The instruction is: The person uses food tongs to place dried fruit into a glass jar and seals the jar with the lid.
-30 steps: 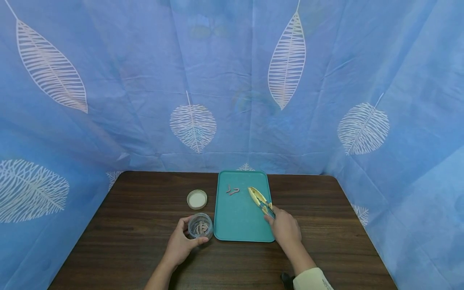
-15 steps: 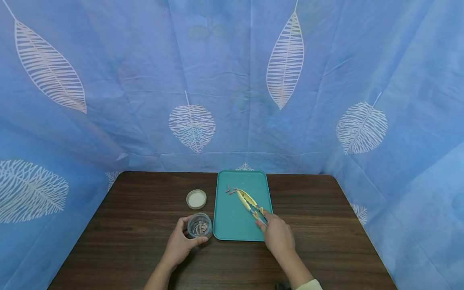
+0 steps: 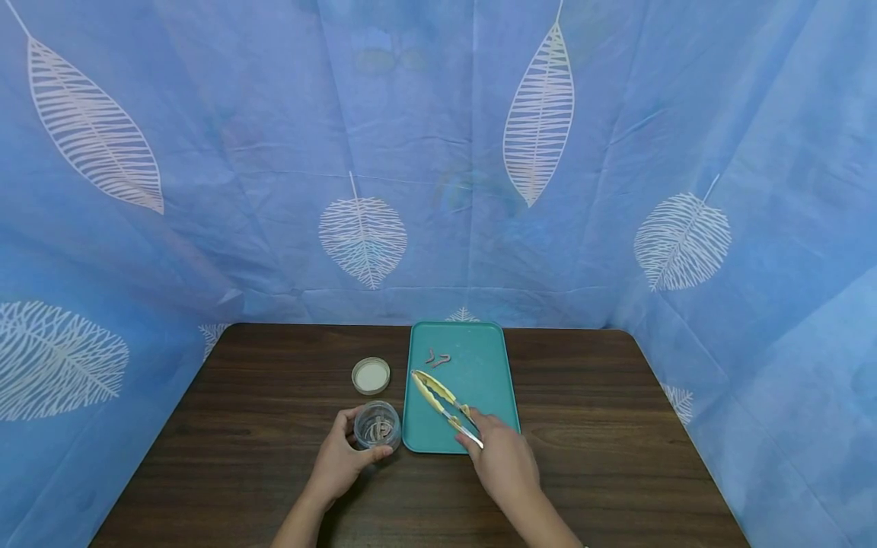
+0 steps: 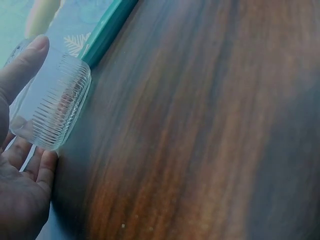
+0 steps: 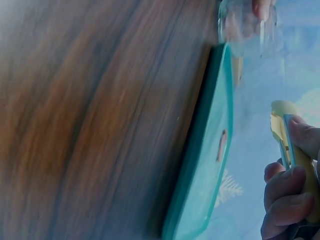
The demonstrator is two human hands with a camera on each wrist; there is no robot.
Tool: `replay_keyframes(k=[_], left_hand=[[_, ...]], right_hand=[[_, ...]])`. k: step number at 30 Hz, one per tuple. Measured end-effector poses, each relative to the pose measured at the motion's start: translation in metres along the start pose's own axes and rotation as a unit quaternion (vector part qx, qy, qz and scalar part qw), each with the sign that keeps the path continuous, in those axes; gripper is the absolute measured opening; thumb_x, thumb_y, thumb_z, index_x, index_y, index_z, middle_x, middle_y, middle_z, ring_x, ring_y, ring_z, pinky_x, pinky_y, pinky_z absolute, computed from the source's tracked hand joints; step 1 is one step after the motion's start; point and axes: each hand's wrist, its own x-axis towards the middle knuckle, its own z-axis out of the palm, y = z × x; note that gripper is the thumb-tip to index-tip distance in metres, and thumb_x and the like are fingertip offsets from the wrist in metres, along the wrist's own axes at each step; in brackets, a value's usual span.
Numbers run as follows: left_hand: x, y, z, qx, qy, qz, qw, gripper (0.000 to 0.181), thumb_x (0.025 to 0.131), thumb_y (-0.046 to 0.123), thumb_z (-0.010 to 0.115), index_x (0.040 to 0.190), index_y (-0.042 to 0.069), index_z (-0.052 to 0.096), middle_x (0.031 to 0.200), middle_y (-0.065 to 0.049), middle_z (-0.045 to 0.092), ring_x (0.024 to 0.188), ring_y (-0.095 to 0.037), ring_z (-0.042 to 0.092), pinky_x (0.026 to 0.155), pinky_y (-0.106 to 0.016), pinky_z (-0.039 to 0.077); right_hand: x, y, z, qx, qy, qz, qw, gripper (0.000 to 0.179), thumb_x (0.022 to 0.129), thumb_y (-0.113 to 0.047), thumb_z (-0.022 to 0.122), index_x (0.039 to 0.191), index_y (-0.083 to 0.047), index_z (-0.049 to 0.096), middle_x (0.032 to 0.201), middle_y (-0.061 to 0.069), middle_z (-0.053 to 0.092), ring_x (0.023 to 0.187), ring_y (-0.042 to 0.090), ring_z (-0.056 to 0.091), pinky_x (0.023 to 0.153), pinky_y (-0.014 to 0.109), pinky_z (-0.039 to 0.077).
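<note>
My left hand (image 3: 342,457) holds a clear glass jar (image 3: 377,407) around its side, thumb at the front. Several pinkish-brown, worm-like strips (image 3: 378,431) lie inside it. The jar's ribbed wall (image 4: 62,107) shows in the left wrist view. My right hand (image 3: 505,460) grips yellow tongs (image 3: 438,392) by the handle end. Their tips are over the left edge of the teal tray (image 3: 459,434), right of and beyond the jar. I cannot tell whether the tips hold anything. More worm-like strips (image 3: 441,360) lie in the tray's far left part.
A round lid (image 3: 371,376) with a pale inside lies beyond the jar, left of the tray. Everything stands on a dark wooden table (image 3: 240,426). A blue leaf-patterned cloth (image 3: 438,152) hangs behind the table's back edge.
My right hand has brought the tongs from the tray's right side leftward, past the strips, to its left edge near the jar. My left hand and the jar have stayed put.
</note>
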Motion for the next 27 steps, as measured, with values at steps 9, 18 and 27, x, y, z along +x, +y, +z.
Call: replay_keyframes(k=[9, 18, 27], left_hand=[[-0.002, 0.002, -0.001, 0.006, 0.001, -0.001, 1.0, 0.091, 0.077, 0.031, 0.101, 0.151, 0.011, 0.051, 0.148, -0.013, 0.067, 0.137, -0.035, 0.063, 0.116, -0.056, 0.052], [-0.001, 0.001, -0.002, 0.01, -0.005, 0.003, 0.9999, 0.09, 0.079, 0.031, 0.1, 0.152, 0.011, 0.05, 0.151, -0.016, 0.063, 0.14, -0.039, 0.062, 0.117, -0.057, 0.052], [0.0, 0.0, -0.003, 0.003, -0.012, 0.005, 0.9999, 0.092, 0.079, 0.033, 0.1, 0.153, 0.011, 0.049, 0.152, -0.018, 0.062, 0.14, -0.039, 0.062, 0.116, -0.055, 0.053]], right_hand=[[-0.015, -0.019, -0.001, 0.008, 0.002, -0.03, 0.9995, 0.049, 0.093, -0.039, 0.084, 0.134, -0.014, 0.076, 0.113, 0.004, 0.082, 0.091, 0.023, 0.079, 0.067, 0.037, 0.063], [-0.024, -0.028, 0.001, 0.015, -0.004, -0.058, 0.9982, 0.051, 0.091, -0.04, 0.086, 0.134, -0.016, 0.076, 0.098, 0.0, 0.078, 0.072, 0.015, 0.071, 0.054, 0.029, 0.05], [-0.028, -0.032, 0.002, 0.011, -0.017, -0.086, 0.9961, 0.051, 0.09, -0.039, 0.087, 0.134, -0.014, 0.075, 0.097, 0.001, 0.078, 0.071, 0.014, 0.07, 0.055, 0.029, 0.05]])
